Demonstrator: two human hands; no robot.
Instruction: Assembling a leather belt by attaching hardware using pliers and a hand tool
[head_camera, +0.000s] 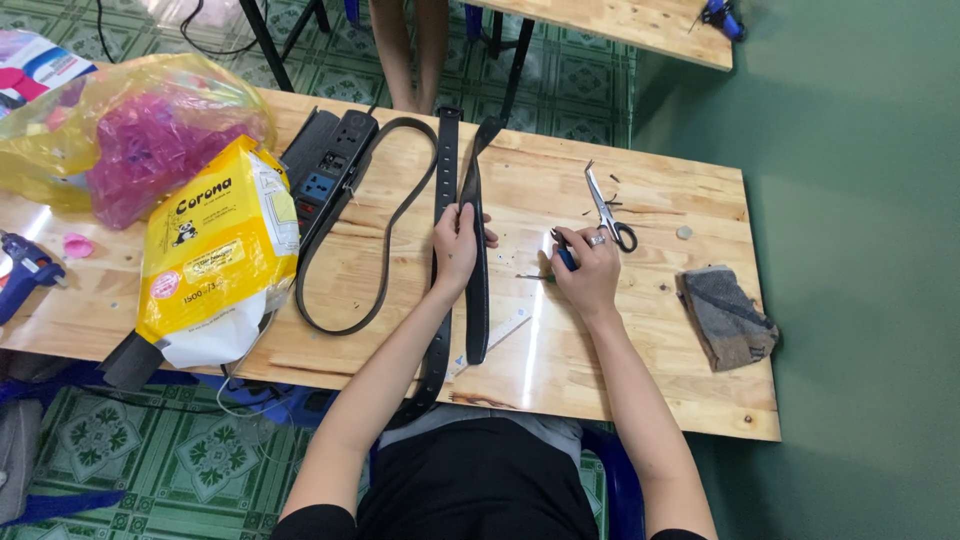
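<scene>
Left hand (458, 240) grips belt (476, 280) mid-table (640, 390).

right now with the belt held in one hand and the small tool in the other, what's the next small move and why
Probably bring the right hand with its small blue-handled tool over to the black belt: the left hand pins the belt to the table, while the tool sits apart from it.
</scene>
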